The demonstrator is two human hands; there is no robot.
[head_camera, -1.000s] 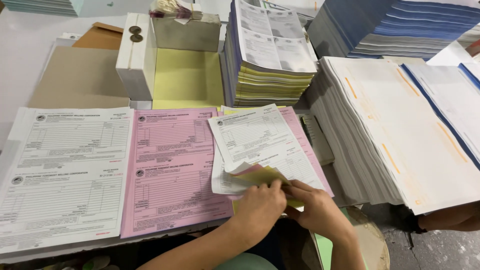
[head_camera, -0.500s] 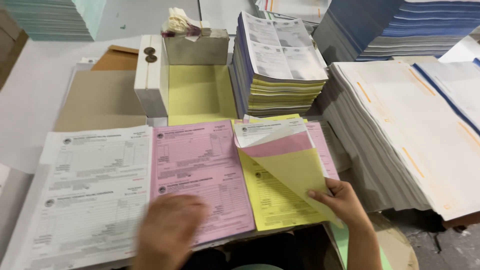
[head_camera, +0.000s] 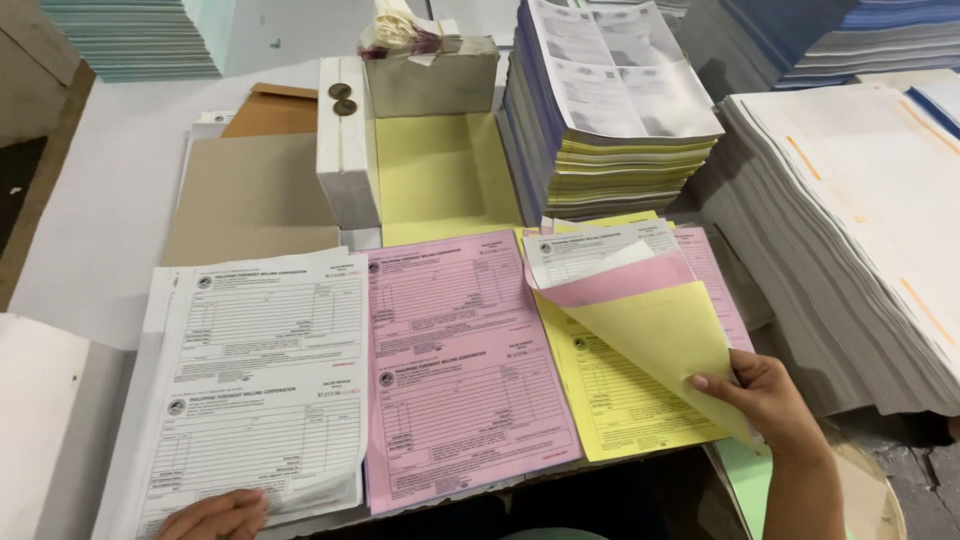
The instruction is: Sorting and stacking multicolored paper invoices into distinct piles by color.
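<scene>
Three flat stacks of printed forms lie side by side at the table's near edge: white forms (head_camera: 262, 385) on the left, pink forms (head_camera: 462, 365) in the middle, yellow forms (head_camera: 625, 395) on the right. The right hand (head_camera: 770, 400) pinches the lower right corner of a lifted set (head_camera: 640, 300), a white, a pink and a yellow sheet peeled up together and curling back over the yellow stack, thumb on top and fingers closed behind the paper. The left hand (head_camera: 212, 515) rests flat on the bottom edge of the white stack with fingers spread, pressing rather than gripping; whether it has a sheet caught under the fingertips I cannot tell. These sheets look thin, light and limp: the raised set bends under its own weight, so it would likely flop, slide apart or crease if held loosely or far from an edge. A corner pinch, as shown, seems the sound place to hold, since single leaves separate there most easily. Behind stand a tall stack (head_camera: 615, 120) of collated forms, a white box (head_camera: 345, 140) and brown card (head_camera: 250, 195).
</scene>
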